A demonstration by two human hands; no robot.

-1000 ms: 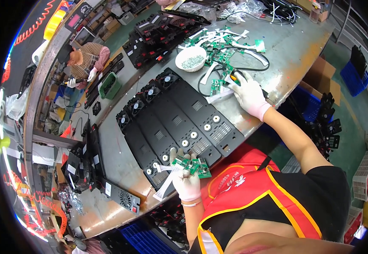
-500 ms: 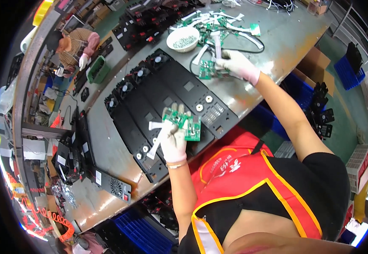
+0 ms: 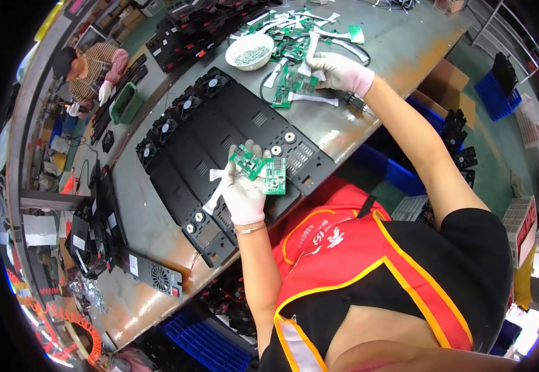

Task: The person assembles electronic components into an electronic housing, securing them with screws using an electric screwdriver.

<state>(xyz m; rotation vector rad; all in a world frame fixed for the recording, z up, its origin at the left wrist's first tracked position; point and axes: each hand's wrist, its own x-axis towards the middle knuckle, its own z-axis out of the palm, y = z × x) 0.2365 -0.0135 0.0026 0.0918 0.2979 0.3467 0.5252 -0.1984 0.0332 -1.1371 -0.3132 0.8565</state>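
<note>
White gloves cover both hands. In my left hand (image 3: 245,197) are two green circuit boards (image 3: 275,178) with white cables, held above a row of black metal casings (image 3: 220,127) fitted with fans. My right hand (image 3: 339,71), at the far right, is closed on another circuit board (image 3: 288,84) by its white cable (image 3: 311,54). Part of that board blurs into others behind it. Just below the right wrist lies a dark tool with a metal tip (image 3: 355,102). Close by stands a white bowl (image 3: 249,52) of small metal pieces, probably screws.
A heap of green boards with white cables (image 3: 294,31) covers the table's far side. More black casings (image 3: 183,37) are stacked at the back. Across the table, a person (image 3: 90,74) works near a green bin (image 3: 126,103). Blue crates (image 3: 393,167) stand below the right edge.
My right hand has lifted slightly, the board it grips moving left and up. My left hand still holds its boards, now tilted a little differently. The whole view has shifted slightly.
</note>
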